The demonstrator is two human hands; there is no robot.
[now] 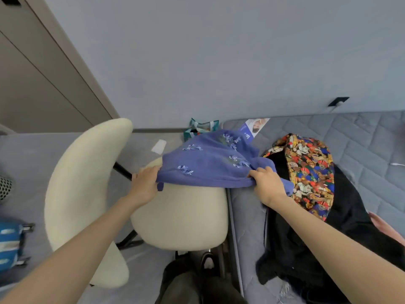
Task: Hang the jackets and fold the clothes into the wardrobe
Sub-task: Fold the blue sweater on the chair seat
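Observation:
A blue-purple garment with small white leaf embroidery is stretched between my hands above the chair seat and the mattress edge. My left hand grips its near left edge. My right hand grips its near right edge. On the mattress to the right lies a bright garment printed with cartoon bears, spread over a black garment. A bit of pink cloth shows at the far right.
A cream upholstered chair stands directly below the blue garment, its backrest to the left. The grey quilted mattress fills the right side. A teal bag sits by the wall. A blue suitcase is at the left edge.

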